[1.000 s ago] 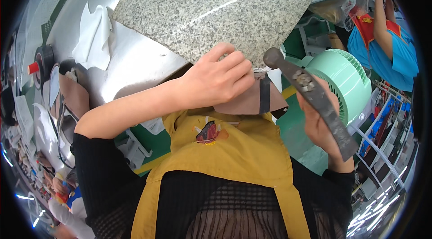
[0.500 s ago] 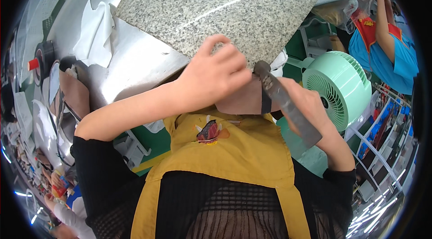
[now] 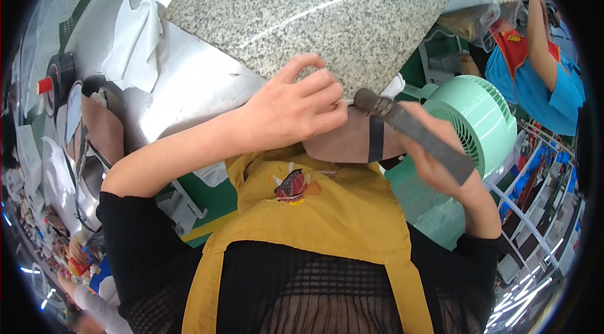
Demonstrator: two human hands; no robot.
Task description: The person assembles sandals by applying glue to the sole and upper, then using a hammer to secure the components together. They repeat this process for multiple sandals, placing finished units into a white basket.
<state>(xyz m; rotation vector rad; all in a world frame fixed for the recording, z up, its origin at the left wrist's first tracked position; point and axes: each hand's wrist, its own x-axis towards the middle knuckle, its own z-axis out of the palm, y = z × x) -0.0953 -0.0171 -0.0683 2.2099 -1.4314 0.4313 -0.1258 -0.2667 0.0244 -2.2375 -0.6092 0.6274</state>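
At the near edge of the speckled granite slab, my left hand bends its fingers over a brownish-pink leather piece and grips it. A black strip crosses that piece near its right end. My right hand is closed round a hammer; its rounded dark end lies close to my left fingertips, and its long flat grey end points toward my right wrist. The hammer covers part of my right hand, so its handle is hidden. My left thumb is out of sight.
A white cloth lies on the metal tabletop at left, near a black roll and brown leather pieces. A mint-green fan stands at right. Beyond it is a co-worker in a blue top.
My right hand and the hammer have shifted right, the flat end swinging right and slightly up. More of the leather piece and its black strip shows. My left hand has barely moved.
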